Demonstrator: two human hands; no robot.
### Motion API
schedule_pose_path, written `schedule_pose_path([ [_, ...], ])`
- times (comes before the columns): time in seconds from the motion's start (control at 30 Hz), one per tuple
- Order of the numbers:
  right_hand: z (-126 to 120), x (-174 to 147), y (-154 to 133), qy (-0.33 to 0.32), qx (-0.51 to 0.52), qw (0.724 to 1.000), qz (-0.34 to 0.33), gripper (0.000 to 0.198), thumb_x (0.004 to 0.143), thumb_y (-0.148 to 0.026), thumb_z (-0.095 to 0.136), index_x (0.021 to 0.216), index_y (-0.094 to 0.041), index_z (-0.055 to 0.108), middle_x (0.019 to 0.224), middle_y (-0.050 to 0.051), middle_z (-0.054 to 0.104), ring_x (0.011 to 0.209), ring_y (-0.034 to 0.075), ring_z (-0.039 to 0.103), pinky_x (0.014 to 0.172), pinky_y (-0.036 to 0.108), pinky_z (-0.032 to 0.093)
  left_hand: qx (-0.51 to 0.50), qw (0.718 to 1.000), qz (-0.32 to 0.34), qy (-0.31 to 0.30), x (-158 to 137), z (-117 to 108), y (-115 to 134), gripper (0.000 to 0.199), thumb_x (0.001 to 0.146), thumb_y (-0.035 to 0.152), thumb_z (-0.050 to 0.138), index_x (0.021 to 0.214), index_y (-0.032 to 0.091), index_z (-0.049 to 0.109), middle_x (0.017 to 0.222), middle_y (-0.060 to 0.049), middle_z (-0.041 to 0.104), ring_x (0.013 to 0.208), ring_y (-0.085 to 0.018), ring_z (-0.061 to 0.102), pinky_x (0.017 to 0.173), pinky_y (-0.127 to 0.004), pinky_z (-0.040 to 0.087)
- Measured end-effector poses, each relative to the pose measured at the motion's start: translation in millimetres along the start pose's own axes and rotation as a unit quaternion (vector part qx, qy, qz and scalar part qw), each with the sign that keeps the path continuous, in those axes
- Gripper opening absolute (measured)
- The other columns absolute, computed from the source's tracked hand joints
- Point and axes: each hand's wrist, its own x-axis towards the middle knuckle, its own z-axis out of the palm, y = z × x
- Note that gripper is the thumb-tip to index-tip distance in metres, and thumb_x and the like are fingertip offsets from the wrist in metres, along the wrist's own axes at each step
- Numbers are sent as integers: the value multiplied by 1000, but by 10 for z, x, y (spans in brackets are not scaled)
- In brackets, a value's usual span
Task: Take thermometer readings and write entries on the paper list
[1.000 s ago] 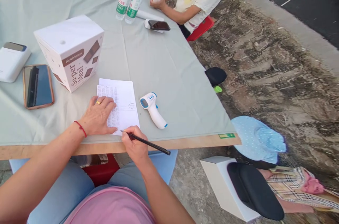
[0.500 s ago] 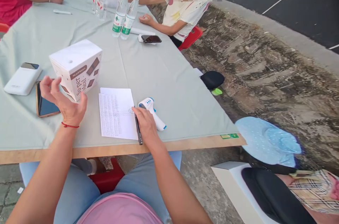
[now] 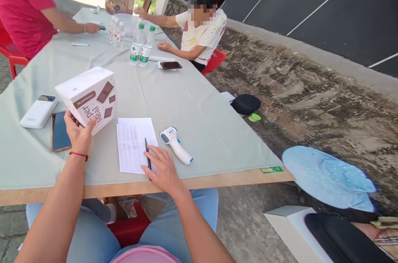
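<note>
My left hand (image 3: 78, 132) grips the lower edge of a white cardboard box (image 3: 90, 97) printed "Super Meal", thumb on the lettered side. The box tilts toward me; whether its base touches the table I cannot tell. Beside that hand lies a phone in a brown case (image 3: 60, 131), partly covered. My right hand (image 3: 161, 167) lies with fingers spread over a black pen (image 3: 147, 152). The pen rests on white paper (image 3: 132, 147) covered in handwritten columns. Just right of the paper is a white and blue infrared thermometer (image 3: 176, 145).
A white power bank (image 3: 39, 112) lies at the left. Several water bottles (image 3: 137, 45) and another phone (image 3: 171, 65) stand or lie farther back on the cloth-covered table (image 3: 202, 130). People sit around it. A light blue hat (image 3: 326, 176) is beyond the right corner.
My left hand has closed on the box and tipped it. My right hand has let the pen down onto the paper and spread its fingers. The view has tilted up.
</note>
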Motion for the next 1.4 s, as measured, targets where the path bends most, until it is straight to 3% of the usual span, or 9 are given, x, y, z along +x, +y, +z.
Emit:
schedule_pose_path([
  [0.1, 14, 6, -27, 3, 6, 1000, 1, 32, 86, -32, 61, 116, -21, 64, 129, 12, 61, 115, 29, 54, 96, 47, 42, -151, 985, -75, -30, -75, -1, 130, 60, 66, 58, 73, 108, 20, 54, 109, -9, 64, 105, -28, 62, 88, -42, 52],
  [0.23, -44, -4, 114, 60, -6, 998, 8, 35, 91, -35, 54, 123, -20, 58, 131, 15, 58, 119, 29, 53, 98, 47, 42, -171, 947, -170, -214, -196, 69, 252, 64, 59, 52, 81, 106, 18, 55, 106, -10, 68, 97, -30, 66, 78, -41, 55],
  [0.33, -104, -18, 386, 142, -85, 976, 139, 43, 90, -41, 53, 125, -16, 56, 128, 20, 58, 117, 33, 53, 94, 50, 42, -107, 940, -171, -276, -253, 115, 269, 65, 59, 47, 83, 109, 17, 53, 107, -10, 67, 98, -29, 65, 78, -40, 54],
  [0.5, -169, 20, 730, 45, -66, 947, 312, 42, 77, -40, 63, 110, -15, 63, 90, 14, 67, 83, 29, 61, 71, 38, 46, -71, 943, -162, -284, -251, 117, 236, 66, 65, 51, 78, 114, 16, 51, 112, -12, 65, 102, -30, 63, 80, -41, 53],
  [0.6, -236, 81, 544, 113, 79, 930, 341, 36, 75, -39, 61, 105, -18, 64, 88, 9, 67, 78, 24, 60, 66, 34, 46, -47, 942, -161, -289, -243, 95, 239, 70, 65, 53, 78, 116, 16, 48, 114, -13, 64, 105, -32, 61, 82, -43, 52],
  [0.7, -341, 156, 94, 197, 293, 877, 326, 35, 75, -39, 63, 104, -20, 60, 89, 4, 66, 76, 19, 59, 66, 31, 46, -44, 941, -152, -298, -239, 75, 257, 72, 64, 55, 77, 117, 17, 46, 115, -12, 64, 108, -33, 60, 85, -44, 51],
  [0.8, -410, 285, -371, 113, 509, 808, 274, 22, 75, -38, 65, 85, -20, 59, 71, 0, 60, 60, 14, 52, 58, 29, 42, -42, 941, -139, -307, -231, 63, 258, 75, 65, 59, 75, 119, 16, 45, 109, -11, 65, 100, -31, 63, 78, -41, 52],
  [0.97, -320, 584, -743, 64, 636, 720, 269, 24, 74, -41, 66, 73, -19, 55, 60, -3, 52, 50, 10, 43, 52, 27, 35, -49, 938, -138, -315, -242, 64, 218, 74, 65, 57, 76, 118, 16, 45, 106, -10, 65, 95, -29, 63, 74, -38, 52],
  [1.4, -118, 739, -833, 87, 614, 710, 332, 23, 73, -41, 65, 75, -20, 55, 53, -6, 49, 50, 10, 42, 52, 27, 34, -70, 935, -126, -324, -270, 71, 208, 67, 68, 53, 76, 115, 17, 45, 113, -11, 65, 105, -30, 62, 84, -42, 53],
])
